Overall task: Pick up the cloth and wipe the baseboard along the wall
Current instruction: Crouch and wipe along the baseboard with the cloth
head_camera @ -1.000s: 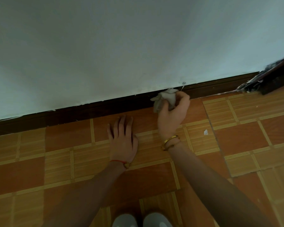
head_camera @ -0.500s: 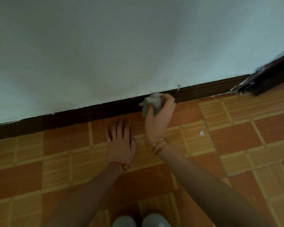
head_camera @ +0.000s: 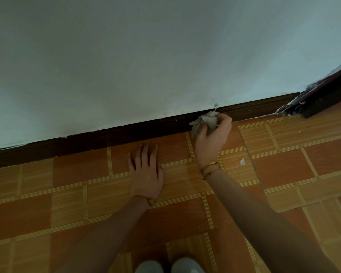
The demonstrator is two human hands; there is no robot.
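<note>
A dark brown baseboard [head_camera: 110, 135] runs along the foot of the pale wall, rising from left to right. My right hand [head_camera: 212, 139] grips a crumpled grey-white cloth [head_camera: 205, 123] and holds it against the baseboard, right of centre. Gold bangles circle that wrist. My left hand [head_camera: 146, 172] lies flat on the floor tiles, fingers straight and pointing at the wall, a red string round its wrist.
Orange and tan patterned tiles [head_camera: 283, 166] cover the floor. A dark door frame base [head_camera: 321, 101] with chipped white paint stands at the far right end of the baseboard. A small white scrap [head_camera: 242, 161] lies on a tile. My shoe tips [head_camera: 167, 266] show at the bottom edge.
My right hand slid the cloth left along the baseboard half a second ago and has now moved back to the right. My left hand stays planted on the floor.
</note>
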